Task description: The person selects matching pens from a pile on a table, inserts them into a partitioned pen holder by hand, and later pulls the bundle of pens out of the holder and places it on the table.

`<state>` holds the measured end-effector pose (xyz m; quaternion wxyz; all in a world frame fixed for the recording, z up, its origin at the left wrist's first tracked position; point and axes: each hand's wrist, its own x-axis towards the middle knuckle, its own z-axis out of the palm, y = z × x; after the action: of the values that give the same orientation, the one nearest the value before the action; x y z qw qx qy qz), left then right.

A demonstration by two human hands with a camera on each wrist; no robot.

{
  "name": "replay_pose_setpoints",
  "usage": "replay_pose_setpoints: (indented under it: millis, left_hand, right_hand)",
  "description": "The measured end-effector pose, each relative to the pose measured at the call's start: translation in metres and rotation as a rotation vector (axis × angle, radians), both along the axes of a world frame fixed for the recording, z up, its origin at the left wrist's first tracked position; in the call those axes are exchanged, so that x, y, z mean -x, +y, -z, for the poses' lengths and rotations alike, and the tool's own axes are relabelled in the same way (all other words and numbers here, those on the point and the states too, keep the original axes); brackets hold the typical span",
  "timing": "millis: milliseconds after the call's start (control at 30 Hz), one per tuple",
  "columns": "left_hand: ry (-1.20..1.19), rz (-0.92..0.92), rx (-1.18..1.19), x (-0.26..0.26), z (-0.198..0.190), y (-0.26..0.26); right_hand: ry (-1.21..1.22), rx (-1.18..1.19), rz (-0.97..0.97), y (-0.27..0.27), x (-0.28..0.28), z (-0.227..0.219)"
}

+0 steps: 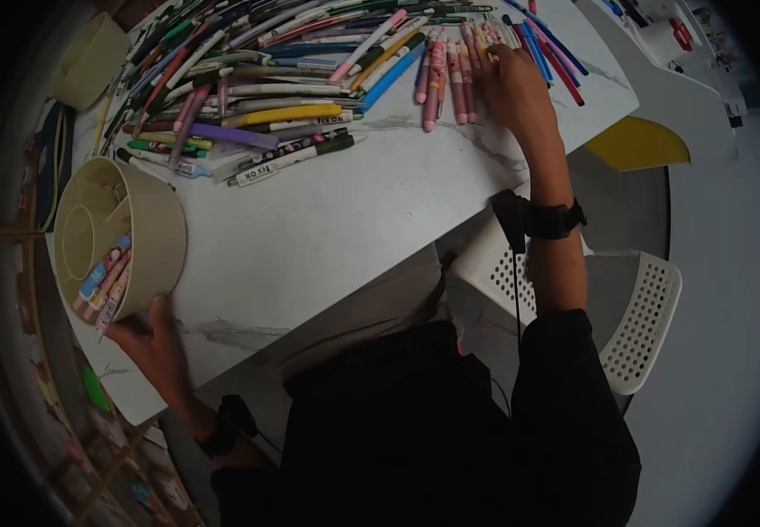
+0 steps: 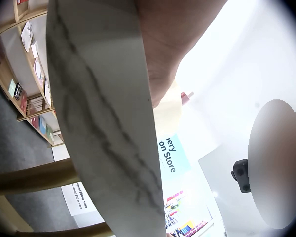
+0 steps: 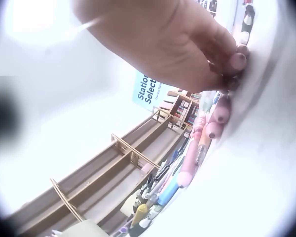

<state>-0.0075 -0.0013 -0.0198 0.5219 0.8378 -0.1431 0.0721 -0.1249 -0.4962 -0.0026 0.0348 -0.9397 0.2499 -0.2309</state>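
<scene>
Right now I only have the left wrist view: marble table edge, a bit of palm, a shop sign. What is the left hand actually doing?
Observer: In the head view the left hand holds the lower edge of a round beige pen holder tipped on its side on the table.
Operator: Anything inside it?
Observer: Yes, a few pink pens and a blue one lie in one compartment; the round middle compartment looks empty.
Operator: And the right hand?
Observer: The right hand rests on a row of pink pens at the far side of the table, fingertips on them, beside a big spread of mixed pens.
</scene>
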Motion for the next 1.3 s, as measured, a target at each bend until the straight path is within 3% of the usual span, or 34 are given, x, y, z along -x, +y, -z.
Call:
replay_pose_setpoints:
  millis: [67, 133, 200, 233, 300, 400, 433, 467, 533, 600, 667, 733, 800, 833, 900, 933, 1000, 1033, 1167, 1300]
  left_hand:
    - [0.006, -0.027, 0.020, -0.001, 0.001, 0.001]
    - [-0.006, -0.028, 0.007, 0.000, -0.001, -0.001]
    - [-0.019, -0.052, -0.009, 0.000, -0.001, 0.001]
    - [-0.007, -0.042, -0.047, 0.000, 0.000, 0.004]
    - [0.016, -0.083, -0.083, 0.000, 0.002, 0.007]
    - [-0.018, -0.045, -0.155, -0.001, 0.002, 0.009]
    - [-0.023, -0.032, -0.173, -0.002, 0.000, 0.011]
    - [-0.034, -0.036, -0.133, -0.001, -0.004, 0.007]
    - [-0.028, -0.026, -0.093, 0.002, -0.017, 0.000]
    - [-0.002, -0.022, -0.110, 0.002, -0.025, -0.003]
    - [-0.032, -0.013, -0.071, 0.001, -0.023, -0.003]
    - [-0.068, 0.001, -0.031, 0.000, -0.019, -0.001]
    - [-0.266, -0.025, 0.041, -0.002, -0.016, 0.002]
    - [-0.277, -0.042, 0.037, -0.003, -0.020, 0.005]
    - [-0.461, -0.029, -0.063, -0.001, -0.029, 0.010]
    - [-0.465, -0.041, -0.074, -0.001, -0.035, 0.011]
    - [-0.554, 0.027, -0.182, -0.003, -0.049, 0.013]
    - [-0.564, 0.021, -0.200, -0.005, -0.052, 0.014]
    - [-0.498, 0.122, -0.180, -0.009, -0.070, 0.008]
    - [-0.429, 0.218, -0.271, -0.013, -0.085, 0.000]
  right_hand:
    - [0.045, 0.048, 0.009, 0.000, -0.004, -0.007]
    - [0.231, -0.141, 0.101, 0.004, -0.016, -0.021]
    - [0.255, -0.100, 0.054, -0.006, -0.018, -0.025]
    - [0.248, -0.301, 0.032, 0.002, -0.016, -0.044]
    - [-0.082, -0.449, -0.128, -0.018, -0.010, -0.050]
    - [-0.864, -1.096, -0.411, -0.003, -0.016, -0.066]
    - [-0.836, -1.368, -0.638, -0.011, -0.013, -0.071]
    - [-0.885, -1.930, -0.827, -0.015, -0.015, -0.074]
    - [-1.122, -1.469, -0.388, 0.053, -0.046, -0.092]
    - [-0.768, -1.205, -0.955, 0.082, -0.061, -0.101]
    - [-0.906, -0.988, -0.875, 0.148, -0.081, -0.107]
    - [-0.766, -0.633, -1.079, 0.192, -0.101, -0.112]
    - [-0.641, -0.390, -1.230, 0.230, -0.111, -0.115]
    - [-0.649, -0.391, -1.248, 0.243, -0.115, -0.114]
    - [-0.540, -0.146, -1.296, 0.262, -0.121, -0.106]
    - [-0.518, -0.240, -1.424, 0.273, -0.137, -0.096]
    - [-0.149, -0.121, -1.346, 0.280, -0.122, -0.098]
    - [-0.095, -0.143, -1.333, 0.281, -0.122, -0.088]
    - [-0.232, -0.135, -1.397, 0.280, -0.132, -0.078]
    - [-0.206, -0.418, -1.291, 0.280, -0.120, -0.071]
